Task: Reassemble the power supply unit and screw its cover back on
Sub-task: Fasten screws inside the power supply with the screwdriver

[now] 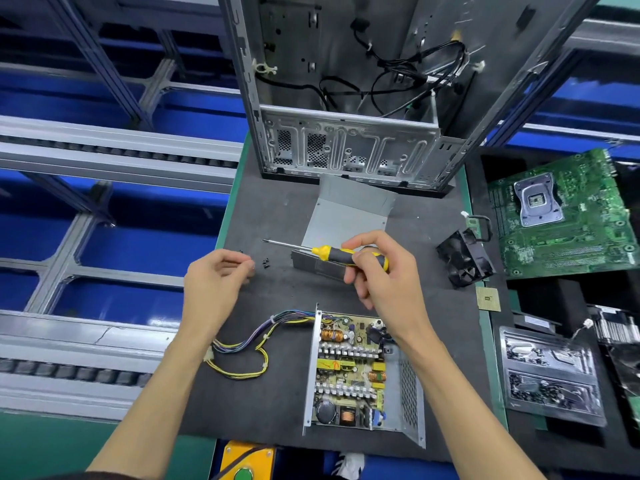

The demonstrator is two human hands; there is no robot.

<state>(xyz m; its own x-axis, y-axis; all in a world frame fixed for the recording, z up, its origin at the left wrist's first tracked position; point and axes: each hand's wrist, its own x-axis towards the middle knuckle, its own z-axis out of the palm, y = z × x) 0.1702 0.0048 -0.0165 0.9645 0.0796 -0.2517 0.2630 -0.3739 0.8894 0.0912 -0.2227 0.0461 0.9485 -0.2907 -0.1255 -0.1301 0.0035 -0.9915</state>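
A person's right hand [377, 268] grips a yellow-and-black screwdriver [349, 255] by its handle, shaft level and pointing left. The left hand [216, 282] curls its fingers near small black screws [266, 263] on the dark mat [277, 393]; whether it pinches one cannot be told. The open power supply unit [356, 375] lies near the mat's front edge, its grey cover [346, 213] farther back, before an empty computer case [346, 98]. A green motherboard [561, 216] sits at right.
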